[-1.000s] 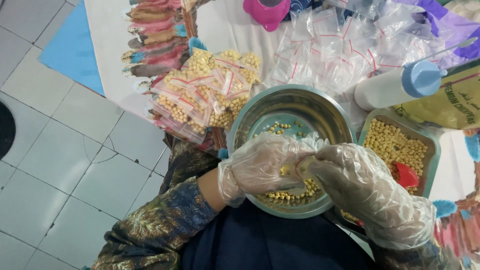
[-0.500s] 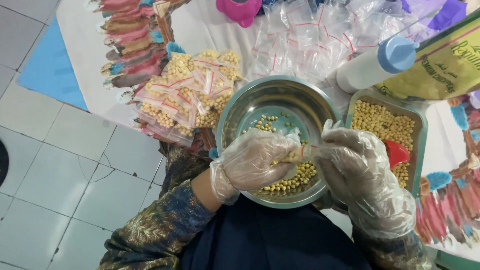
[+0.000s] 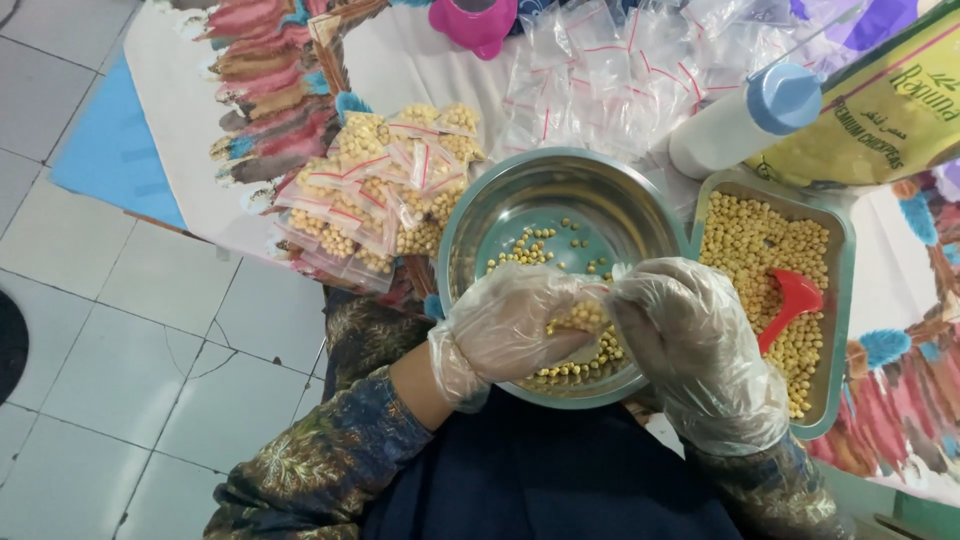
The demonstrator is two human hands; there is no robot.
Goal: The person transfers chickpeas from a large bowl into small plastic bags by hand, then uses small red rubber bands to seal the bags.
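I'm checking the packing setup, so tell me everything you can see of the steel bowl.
The steel bowl is round, shiny metal, upright at the table's near edge. Pale chickpeas lie scattered across its bottom, with more heaped at its near side. The gloved left hand and right hand meet over that near rim. A rectangular tray sits close to its right; filled small bags lie left.
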